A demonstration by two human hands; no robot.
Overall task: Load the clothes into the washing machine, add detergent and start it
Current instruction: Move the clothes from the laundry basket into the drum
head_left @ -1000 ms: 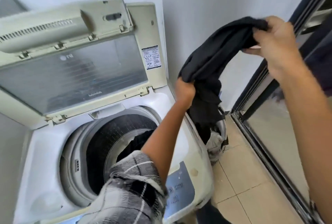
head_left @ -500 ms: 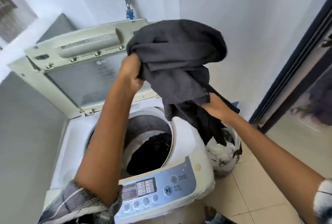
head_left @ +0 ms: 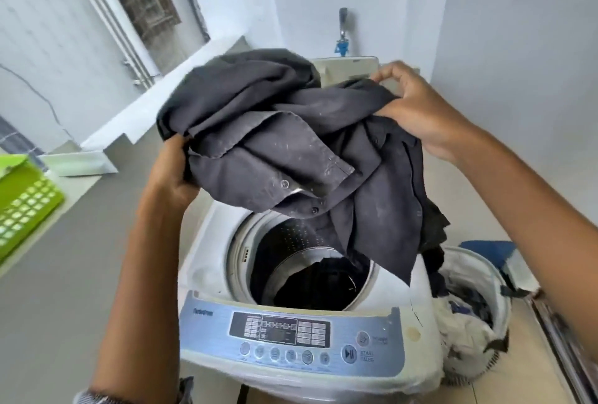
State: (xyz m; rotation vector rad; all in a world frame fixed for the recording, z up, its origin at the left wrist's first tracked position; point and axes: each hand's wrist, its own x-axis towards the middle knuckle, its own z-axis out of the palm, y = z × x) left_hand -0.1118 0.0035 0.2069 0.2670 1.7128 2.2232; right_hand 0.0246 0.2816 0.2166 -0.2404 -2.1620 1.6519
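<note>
Both grips clenched on dark shirt (head_left: 284,144): left hand (head_left: 176,173), right hand (head_left: 417,112); drum opening (head_left: 310,261) straight below, tail hanging toward it

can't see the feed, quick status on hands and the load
Left hand and right hand both gripping dark shirt above open drum. Dark clothes already inside. Laundry basket still holds more. Nothing blocking.

Dark grey shirt (head_left: 278,144), blue panel (head_left: 291,335), perhaps-lime basket (head_left: 29,206).
</note>
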